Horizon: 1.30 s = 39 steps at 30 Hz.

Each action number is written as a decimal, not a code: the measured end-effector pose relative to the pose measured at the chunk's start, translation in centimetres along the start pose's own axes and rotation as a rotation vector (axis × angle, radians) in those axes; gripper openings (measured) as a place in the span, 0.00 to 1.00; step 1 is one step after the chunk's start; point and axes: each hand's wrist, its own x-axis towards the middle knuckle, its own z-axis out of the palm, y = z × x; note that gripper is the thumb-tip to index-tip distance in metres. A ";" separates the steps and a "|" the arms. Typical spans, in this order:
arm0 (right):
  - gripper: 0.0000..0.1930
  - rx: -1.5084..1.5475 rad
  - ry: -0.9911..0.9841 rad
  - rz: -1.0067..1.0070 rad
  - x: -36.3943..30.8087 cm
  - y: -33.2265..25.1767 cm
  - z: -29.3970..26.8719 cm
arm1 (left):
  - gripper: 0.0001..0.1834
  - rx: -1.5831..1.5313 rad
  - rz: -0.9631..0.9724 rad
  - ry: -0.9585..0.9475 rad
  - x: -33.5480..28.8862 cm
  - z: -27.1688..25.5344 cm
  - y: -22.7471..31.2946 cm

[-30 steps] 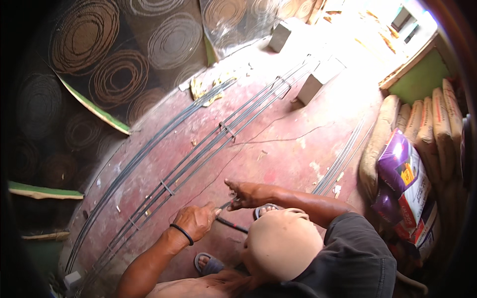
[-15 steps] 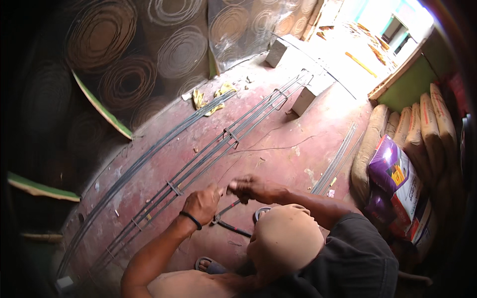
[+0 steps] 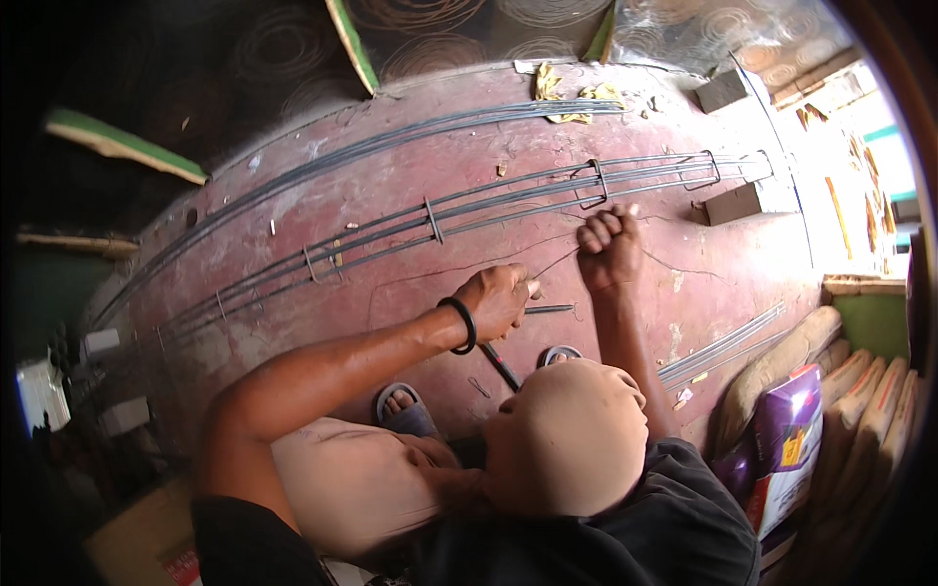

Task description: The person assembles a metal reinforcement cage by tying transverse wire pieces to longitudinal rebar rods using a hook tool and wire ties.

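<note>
My left hand (image 3: 493, 305), with a black band at its wrist, is closed with thumb and fingertips pinching a thin dark wire (image 3: 557, 266). That wire runs up to my right hand (image 3: 611, 252), whose fingers are curled into a fist around it. Both hands are above the floor, on the near side of a long rebar cage (image 3: 391, 227) made of grey bars with square stirrups (image 3: 433, 221). A black-handled tool that looks like pincers (image 3: 502, 367) lies below my left hand, which hides its head. My right fist is just short of one stirrup.
Beyond the cage lies a bundle of rebar (image 3: 391, 143) by yellow wrapping (image 3: 549, 83). Concrete blocks (image 3: 733, 203) sit at the cage's right end. Cement sacks (image 3: 782, 376) and a purple bag (image 3: 787, 415) stand at right, near short rods (image 3: 723, 342). My sandalled foot (image 3: 401, 405) is below.
My hands have drawn apart, the right one going far and to the right, and the wire between them now shows. The view has turned, so the cage lies more level across it.
</note>
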 end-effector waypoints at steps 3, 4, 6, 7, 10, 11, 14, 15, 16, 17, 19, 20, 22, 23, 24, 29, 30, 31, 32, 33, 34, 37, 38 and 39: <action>0.14 -0.227 0.196 -0.021 -1.1 -0.2 -0.2 | 0.19 0.284 0.198 0.037 -0.3 -1.2 -0.6; 0.14 -0.305 0.260 -0.035 -1.6 -0.2 -0.4 | 0.20 0.386 0.295 0.047 -0.5 -1.6 -0.9; 0.14 0.044 0.367 0.037 -3.2 -1.0 -2.0 | 0.20 0.220 0.078 -0.062 -0.2 -1.7 -1.1; 0.13 0.126 0.349 0.040 -3.6 -2.2 -2.2 | 0.20 0.207 0.095 -0.081 0.1 -1.4 -0.8; 0.13 -0.061 0.125 0.111 -4.9 -5.2 -0.8 | 0.19 0.358 0.521 -0.215 1.1 -0.1 0.3; 0.11 -0.374 0.237 0.071 -4.9 -6.3 -0.8 | 0.18 0.378 0.452 -0.222 1.4 0.3 0.7; 0.20 -1.088 0.336 0.143 -5.3 -9.2 1.0 | 0.17 0.356 0.395 -0.234 2.4 0.1 0.2; 0.24 -1.843 0.245 -0.139 -5.6 -9.3 2.3 | 0.17 0.301 0.375 -0.236 2.9 0.3 0.3; 0.29 -2.598 0.450 -0.517 -5.8 -8.3 4.5 | 0.18 0.241 0.346 -0.240 3.0 0.3 0.4; 0.29 -2.727 0.115 -0.659 -6.6 -8.2 7.6 | 0.18 0.226 0.363 -0.248 3.2 0.3 0.7; 0.27 -2.649 -0.373 -0.352 -7.1 -6.9 11.3 | 0.18 0.268 0.478 -0.262 2.8 -0.3 1.4; 0.25 -2.468 -0.464 0.088 -7.1 -5.4 12.9 | 0.18 0.263 0.476 -0.257 2.7 -1.1 1.4; 0.23 -2.370 -0.638 0.136 -7.4 -5.1 12.6 | 0.18 0.150 0.642 -0.283 3.2 -2.1 2.6; 0.21 -2.171 -0.468 0.305 -7.7 -5.8 11.2 | 0.17 0.208 0.748 -0.273 4.2 -2.3 1.9; 0.19 -1.971 -0.290 0.453 -8.5 -7.6 10.3 | 0.17 0.060 0.629 -0.356 3.4 -3.1 3.0; 0.15 -1.936 -0.625 0.390 -6.2 -6.9 11.0 | 0.17 -0.012 0.702 -0.311 4.1 -2.2 0.0; 0.16 -1.742 -0.625 0.442 -5.4 -6.8 10.0 | 0.17 0.010 0.714 -0.283 4.1 -2.4 -0.4; 0.17 -1.880 -0.690 0.402 -5.2 -6.7 10.2 | 0.17 -0.014 0.688 -0.288 4.2 -2.2 -0.4; 0.18 -2.016 -0.758 0.357 -5.0 -6.7 10.6 | 0.17 -0.009 0.677 -0.278 4.4 -2.2 -0.3; 0.18 -2.037 -0.725 0.345 -4.8 -6.8 10.9 | 0.17 0.022 0.630 -0.273 4.6 -2.3 0.2; 0.18 -2.024 -0.743 0.341 -4.4 -7.6 10.8 | 0.17 0.052 0.582 -0.267 4.8 -2.4 0.7; 0.17 -2.220 -0.720 0.051 -2.9 -12.3 9.8 | 0.17 0.204 0.643 -0.121 5.8 -2.3 2.5; 0.16 -2.332 -0.625 -0.044 -1.9 -15.1 10.1 | 0.18 0.267 0.717 -0.034 6.2 -2.3 2.9; 0.15 -2.429 -0.521 -0.128 -1.0 -17.6 10.2 | 0.19 0.371 0.553 -0.064 6.0 -2.8 3.8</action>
